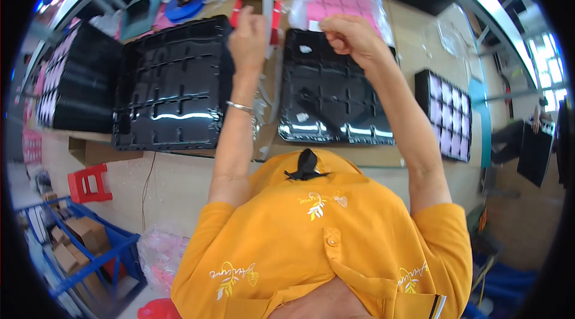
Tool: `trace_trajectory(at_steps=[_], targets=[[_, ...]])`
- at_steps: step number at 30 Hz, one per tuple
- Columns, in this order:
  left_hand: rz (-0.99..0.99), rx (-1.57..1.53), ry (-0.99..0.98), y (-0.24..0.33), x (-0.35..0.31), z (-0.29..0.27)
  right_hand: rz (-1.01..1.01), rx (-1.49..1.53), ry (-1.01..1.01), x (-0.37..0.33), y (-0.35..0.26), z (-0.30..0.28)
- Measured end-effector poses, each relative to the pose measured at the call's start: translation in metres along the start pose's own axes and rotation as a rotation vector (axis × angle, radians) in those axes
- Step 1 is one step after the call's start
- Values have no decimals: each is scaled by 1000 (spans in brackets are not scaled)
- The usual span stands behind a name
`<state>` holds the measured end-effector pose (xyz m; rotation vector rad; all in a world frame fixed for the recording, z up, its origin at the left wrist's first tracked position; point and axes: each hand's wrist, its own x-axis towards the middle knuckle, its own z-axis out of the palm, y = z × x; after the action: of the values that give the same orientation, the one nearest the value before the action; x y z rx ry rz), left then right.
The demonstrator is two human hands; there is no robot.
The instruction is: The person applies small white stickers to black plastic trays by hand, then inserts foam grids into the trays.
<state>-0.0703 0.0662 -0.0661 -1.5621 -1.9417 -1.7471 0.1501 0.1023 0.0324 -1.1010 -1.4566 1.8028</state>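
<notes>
Right-hand glossy black thin plastic tray with a moulded cross-rib grid: flat on the tan counter, directly in front of the person. Matching glossy black ribbed tray just left of it, beside a tall black stack with pale pink cells.

Right hand: over the right-hand tray's far edge, fingers curled in; can't tell if anything is pinched. White scrap lies on the tray just below it; clear-bagged pink pack beyond. Left hand: raised between the trays, motion-blurred, near a red-edged open piece; can't tell if it's holding anything.

Handling, my read: tray light for its size, semi-stiff, flexes across the middle, slick on the shiny faces. Corners probably crack or crease if forced. Grip opposite rims, both hands, thumbs on top. Don't press mid-panel or lift by one corner.
</notes>
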Motion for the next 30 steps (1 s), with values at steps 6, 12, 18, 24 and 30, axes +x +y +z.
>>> trace_trajectory(at_steps=[6,12,18,24,30], targets=[[18,53,-26,2,-27,-33,181,-574,118,-121,86,-148],[-44,137,-268,2,-81,-41,271,-833,214,-154,175,-174],[-64,234,-420,17,-113,-48,284,-1469,379,-152,188,-143],[-90,310,-391,16,-125,-64,-160,-1439,355,-186,173,-151],[-86,332,-389,32,-131,-70,-105,-1738,140,-196,184,-140]])
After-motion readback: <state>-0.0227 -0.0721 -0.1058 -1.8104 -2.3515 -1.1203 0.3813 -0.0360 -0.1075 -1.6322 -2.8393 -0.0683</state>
